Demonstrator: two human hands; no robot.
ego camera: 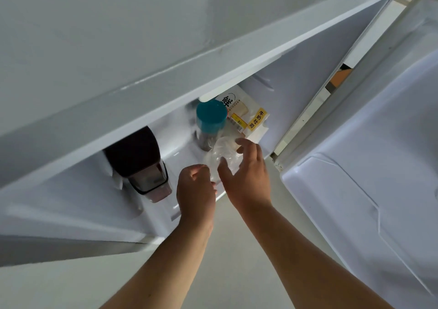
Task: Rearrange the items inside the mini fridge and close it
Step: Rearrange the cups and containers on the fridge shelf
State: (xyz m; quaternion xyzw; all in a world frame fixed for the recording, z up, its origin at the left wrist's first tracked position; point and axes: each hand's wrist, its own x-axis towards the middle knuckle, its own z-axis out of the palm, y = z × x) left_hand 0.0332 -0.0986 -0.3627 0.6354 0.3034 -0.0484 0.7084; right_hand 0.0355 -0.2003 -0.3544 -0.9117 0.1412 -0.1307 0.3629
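I look down into the open mini fridge [147,104], its door [369,157] swung out to the right. On the fridge floor stand a dark maroon lidded container [139,164] at the left, a jar with a teal lid [211,119] in the middle, and a white bread package with a yellow label [246,116] behind it at the right. A clear plastic bag [221,153] lies at the front. My left hand [195,190] and my right hand [246,178] both reach in and touch the bag, fingers curled around it.
A white shelf edge [213,71] runs diagonally above the items and hides their upper parts. The pale floor [237,249] lies below the fridge opening. The door's inner liner has a moulded bin [336,195] at the right.
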